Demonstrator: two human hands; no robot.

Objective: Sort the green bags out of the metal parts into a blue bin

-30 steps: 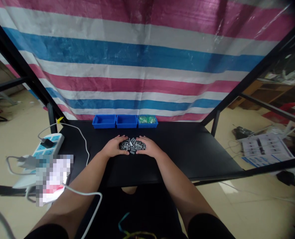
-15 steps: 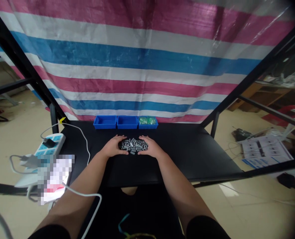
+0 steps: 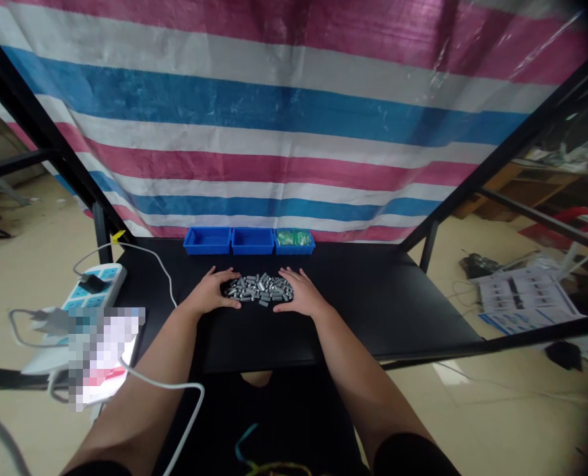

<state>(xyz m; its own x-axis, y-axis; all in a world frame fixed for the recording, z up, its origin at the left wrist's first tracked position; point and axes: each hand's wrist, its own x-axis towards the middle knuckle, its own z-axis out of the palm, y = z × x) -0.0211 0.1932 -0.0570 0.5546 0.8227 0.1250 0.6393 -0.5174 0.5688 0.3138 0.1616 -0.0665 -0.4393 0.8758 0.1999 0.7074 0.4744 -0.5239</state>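
A: Starting with the head view, the only one here, where do the metal pieces sit?

B: The pile of small grey metal cylinders (image 3: pixel 260 288) lies loose on the black bench (image 3: pixel 373 297), in front of the person and between the two hands. Some pieces look shorter and rounder, though they are too small to tell apart

A: And the hands themselves?

B: The left hand (image 3: pixel 209 292) curves round one end of the pile, the right hand (image 3: pixel 302 293) round the other. On both, the fingers (image 3: pixel 230 273) reach along the far edge and the thumb lies along the near edge, well parted and not closed on any piece I can make out

A: Why that cupped pose?

B: I'd judge it works as a fence: two facing curves keep loose pieces from straying, with no pinching needed

A: What stands behind?

B: Three blue plastic bins (image 3: pixel 207 250) in a row at the back of the bench, the right-hand one holding green-and-clear plastic packets (image 3: pixel 294 237). Set there, they probably leave working room in front

A: The power strip (image 3: pixel 106 272)?

B: Off at the left edge, well apart from the pile, perhaps to spare the pieces its cables
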